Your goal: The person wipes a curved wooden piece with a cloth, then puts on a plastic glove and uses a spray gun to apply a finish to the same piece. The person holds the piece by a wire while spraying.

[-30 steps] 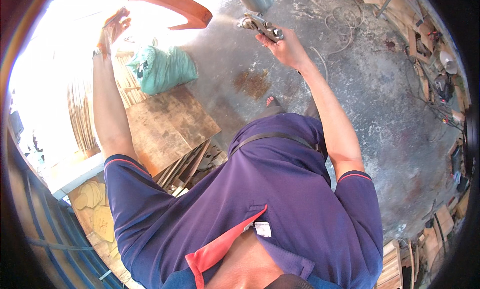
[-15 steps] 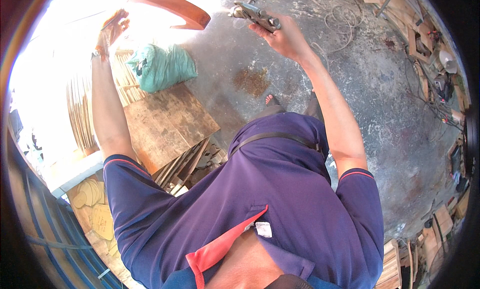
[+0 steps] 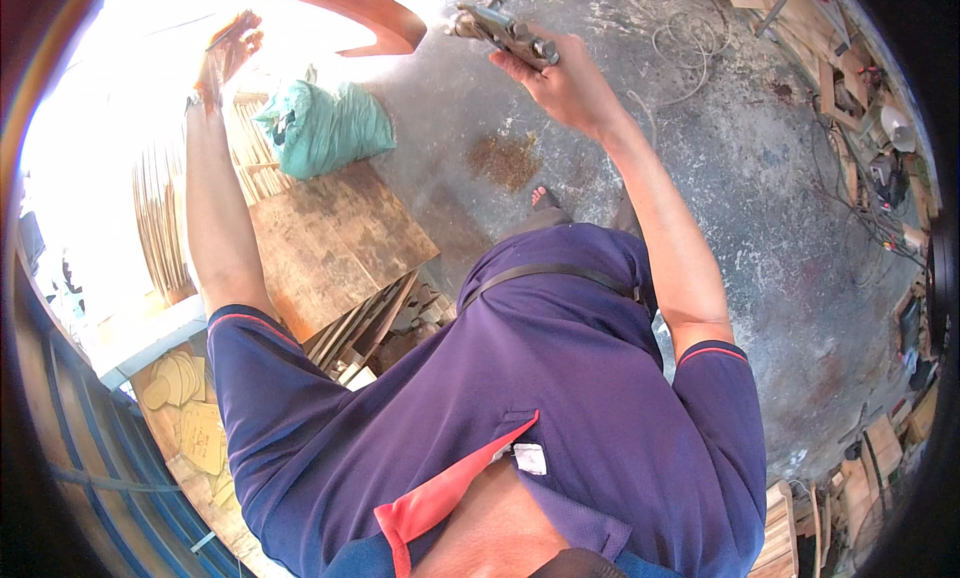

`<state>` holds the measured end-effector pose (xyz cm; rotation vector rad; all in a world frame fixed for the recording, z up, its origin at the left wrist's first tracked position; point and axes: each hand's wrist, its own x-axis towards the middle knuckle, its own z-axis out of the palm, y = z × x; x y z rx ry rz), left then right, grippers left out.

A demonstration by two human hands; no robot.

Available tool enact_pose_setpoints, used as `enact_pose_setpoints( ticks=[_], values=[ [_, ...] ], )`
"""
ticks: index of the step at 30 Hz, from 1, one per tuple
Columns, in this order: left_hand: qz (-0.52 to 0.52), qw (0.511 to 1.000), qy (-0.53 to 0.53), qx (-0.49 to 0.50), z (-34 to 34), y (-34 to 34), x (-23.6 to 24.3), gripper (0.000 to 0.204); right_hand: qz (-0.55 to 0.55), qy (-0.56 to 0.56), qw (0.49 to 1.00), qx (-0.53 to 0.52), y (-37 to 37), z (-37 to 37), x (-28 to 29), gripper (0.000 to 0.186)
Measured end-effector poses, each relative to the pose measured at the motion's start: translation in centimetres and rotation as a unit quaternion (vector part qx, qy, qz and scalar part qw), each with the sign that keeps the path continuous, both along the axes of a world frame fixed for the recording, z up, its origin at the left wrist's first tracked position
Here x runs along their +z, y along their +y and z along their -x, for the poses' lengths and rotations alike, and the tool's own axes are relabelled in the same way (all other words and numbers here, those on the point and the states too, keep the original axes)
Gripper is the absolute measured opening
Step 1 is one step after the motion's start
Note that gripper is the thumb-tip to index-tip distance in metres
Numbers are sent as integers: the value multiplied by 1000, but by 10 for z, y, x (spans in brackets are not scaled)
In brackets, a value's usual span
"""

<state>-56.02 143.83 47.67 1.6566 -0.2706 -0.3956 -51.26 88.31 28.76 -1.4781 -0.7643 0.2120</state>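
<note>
Right hand (image 3: 565,78) has risen, clamped on metal spray gun (image 3: 503,33); left hand (image 3: 228,53) grips curved wooden piece (image 3: 345,8).

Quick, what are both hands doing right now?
Left hand: raised into bright glare by the curved wooden piece; grip cannot be told.
Right hand: closed on a metal spray gun.

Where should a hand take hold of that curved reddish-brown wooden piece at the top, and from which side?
Probably at the free pointed end of the curved reddish-brown wooden piece, coming from its lower right. That tip hangs clear above the grey concrete floor; its other end is lost in glare near the left hand. The right hand already holds a metal spray gun.
</note>
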Motion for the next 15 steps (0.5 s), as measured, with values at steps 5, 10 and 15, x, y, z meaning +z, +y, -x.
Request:
enact_pose_setpoints(
  ticks=[5,10,15],
  values=[
    [34,996,20,76,2,4,-6,59,-9,-70,997,-16,1,-7,24,29],
    [2,995,55,85,-3,35,-5,56,46,-41,998,9,2,-6,11,27],
    [28,988,109,111,-4,30,-3,62,69,0,997,31,0,4,-12,24]
  ],
)
